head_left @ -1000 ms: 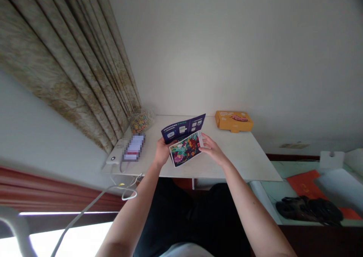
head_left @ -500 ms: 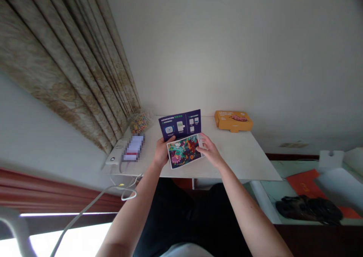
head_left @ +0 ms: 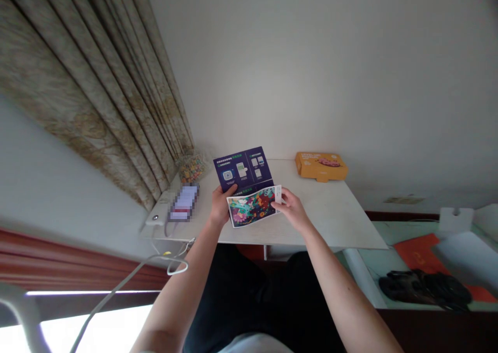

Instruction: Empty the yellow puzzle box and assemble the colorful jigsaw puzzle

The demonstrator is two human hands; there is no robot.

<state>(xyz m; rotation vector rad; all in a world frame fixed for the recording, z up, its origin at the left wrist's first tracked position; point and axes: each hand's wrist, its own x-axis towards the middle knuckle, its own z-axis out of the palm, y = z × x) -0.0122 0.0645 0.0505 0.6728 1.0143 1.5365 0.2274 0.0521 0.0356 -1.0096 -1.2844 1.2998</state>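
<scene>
Above the white table, my left hand grips a dark purple leaflet printed with small pictures and text, its thumb on the front near the lower left corner. A colourful picture card with a white border lies in front of the leaflet's lower part and hides some of it. My right hand pinches the card's right edge, thumb in front and fingers behind. The card's left end is close to my left hand; whether that hand holds it too, I cannot tell.
An orange box sits at the back right of the table. At the left are a clear bag of colourful pieces, a blurred phone and a white device with cables. A black camera lies on a lower shelf at right.
The leaflet has tilted back and shifted slightly left. The card's right edge has risen a little and its surface now bends, with my right hand moved slightly right.
</scene>
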